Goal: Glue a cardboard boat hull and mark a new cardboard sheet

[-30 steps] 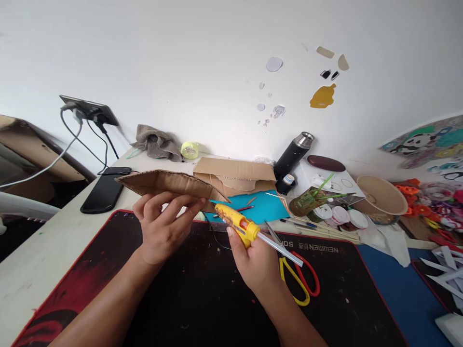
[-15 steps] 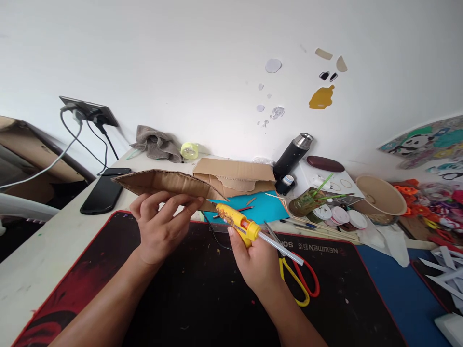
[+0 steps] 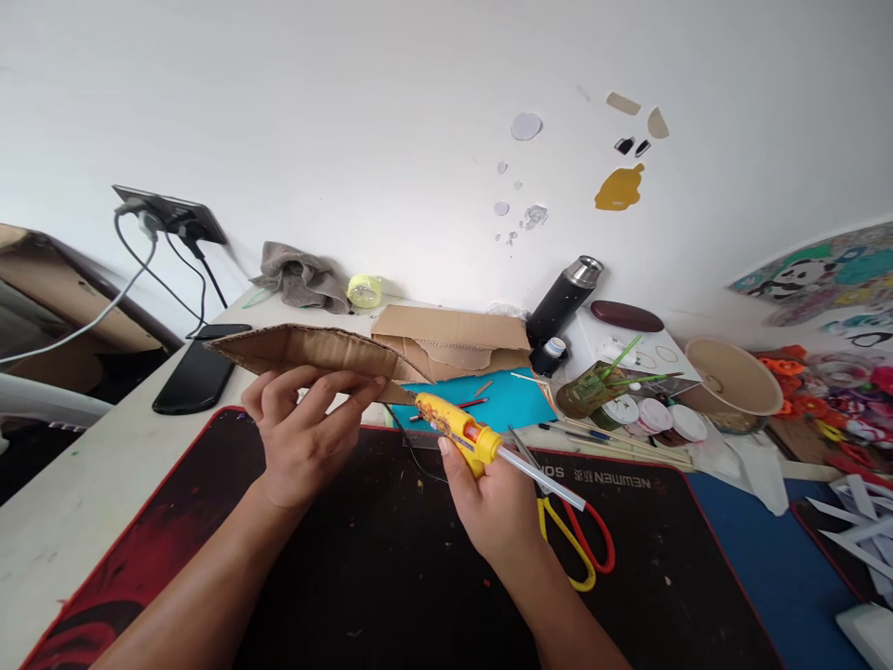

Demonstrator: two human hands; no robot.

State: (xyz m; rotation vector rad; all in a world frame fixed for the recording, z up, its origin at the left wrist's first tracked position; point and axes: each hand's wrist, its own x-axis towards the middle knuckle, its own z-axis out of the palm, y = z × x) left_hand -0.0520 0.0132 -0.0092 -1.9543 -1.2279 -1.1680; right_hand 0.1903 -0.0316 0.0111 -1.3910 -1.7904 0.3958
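Note:
My left hand [image 3: 307, 428] grips a bent piece of brown cardboard [image 3: 307, 349], its fingers closed along the lower edge. The piece is held up above the desk and curves to a point at its left end. Wrapped round a yellow hot glue gun [image 3: 457, 428] is my right hand [image 3: 495, 512]. A clear glue stick [image 3: 540, 476] juts from the gun's back end. The gun's nozzle is at the right end of the cardboard; whether it touches I cannot tell. Red and yellow handled scissors [image 3: 572, 544] lie beside my right hand.
A black desk mat [image 3: 391, 577] spans the front. Behind it are a blue sheet [image 3: 516, 395], folded cardboard [image 3: 453, 330], a black thermos [image 3: 562, 298] and paint jars [image 3: 654, 416]. At left lie a black phone-like device [image 3: 195, 372] and a grey cloth [image 3: 299, 274].
My left hand and the cardboard have shifted slightly left, so the cardboard's right end sits a little farther from the glue gun. My right hand and the gun have barely moved.

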